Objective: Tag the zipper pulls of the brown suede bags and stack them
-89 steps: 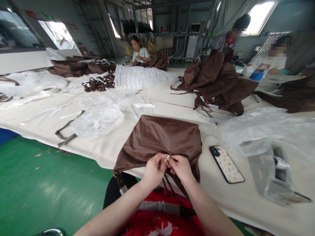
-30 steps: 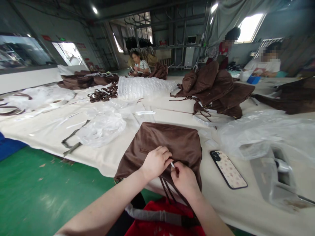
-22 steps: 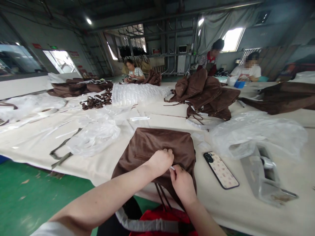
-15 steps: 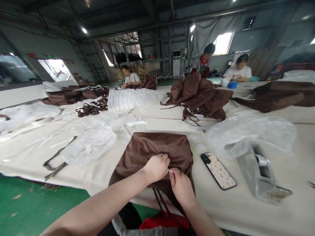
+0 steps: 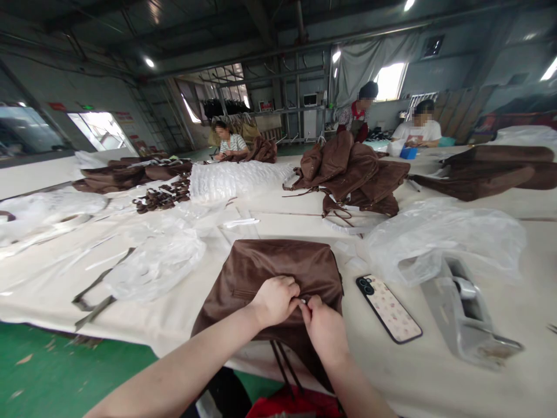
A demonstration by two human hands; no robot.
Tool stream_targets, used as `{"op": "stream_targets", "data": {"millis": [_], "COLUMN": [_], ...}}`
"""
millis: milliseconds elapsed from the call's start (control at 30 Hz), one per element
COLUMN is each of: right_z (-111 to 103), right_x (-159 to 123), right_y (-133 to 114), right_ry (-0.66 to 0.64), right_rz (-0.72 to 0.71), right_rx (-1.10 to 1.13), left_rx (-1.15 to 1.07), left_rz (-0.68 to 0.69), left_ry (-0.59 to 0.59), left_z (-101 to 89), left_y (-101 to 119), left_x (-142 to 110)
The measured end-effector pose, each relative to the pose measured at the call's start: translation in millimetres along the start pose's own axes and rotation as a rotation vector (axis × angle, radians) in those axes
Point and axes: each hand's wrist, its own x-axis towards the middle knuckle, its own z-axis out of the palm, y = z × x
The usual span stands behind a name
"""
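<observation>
A brown leather-look bag (image 5: 278, 258) lies flat on the table's near edge, with a zipped slit across its face and dark cords hanging below. My left hand (image 5: 276, 299) rests on the bag, fingers curled and closed near the end of the zip. Close against it, my right hand (image 5: 324, 325) pinches a small white piece (image 5: 303, 301) between thumb and finger. The fingertips of both hands meet at this piece, and they hide most of it. Whether it is attached to the zip cannot be made out.
Right of the bag lie a phone (image 5: 389, 309), a tape dispenser (image 5: 467, 313) and a clear plastic bag (image 5: 448, 238). Crumpled plastic (image 5: 156, 261) and a dark strap (image 5: 93, 305) lie left. Brown bags (image 5: 352, 171) and bubble wrap (image 5: 235, 179) stand beyond. Several people sit or stand behind.
The left hand has gone from a fingertip pinch to curled fingers over the bag, while the right keeps pinching the white piece. The view has tilted up and turned; the bag stays put.
</observation>
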Motion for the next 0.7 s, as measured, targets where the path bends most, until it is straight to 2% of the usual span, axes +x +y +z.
{"op": "stream_targets", "data": {"millis": [167,367,467,567,700], "right_z": [4.4,8.6,12.0,13.6,7.7], "right_x": [-17.3,-19.1,-18.7,-20.0,-20.0], "right_y": [-2.2,-4.6,-4.1,-1.8,2.1], "right_ry": [-0.015,0.025,0.056,0.045,0.050], "right_rz": [-0.121,-0.163,-0.175,-0.168,-0.191], "right_rx": [-0.001,-0.009,-0.002,0.000,0.090], "left_rx": [0.057,0.182,0.177,0.065,-0.073], "left_rz": [-0.073,-0.164,-0.194,-0.153,-0.015], "left_ry": [0.023,-0.019,0.023,0.092,0.206], "left_z": [12.0,28.6,32.3,24.0,3.0], "left_y": [5.9,14.7,14.3,12.1,-4.7], "left_x": [2.7,7.1,11.6,7.3,-21.8]}}
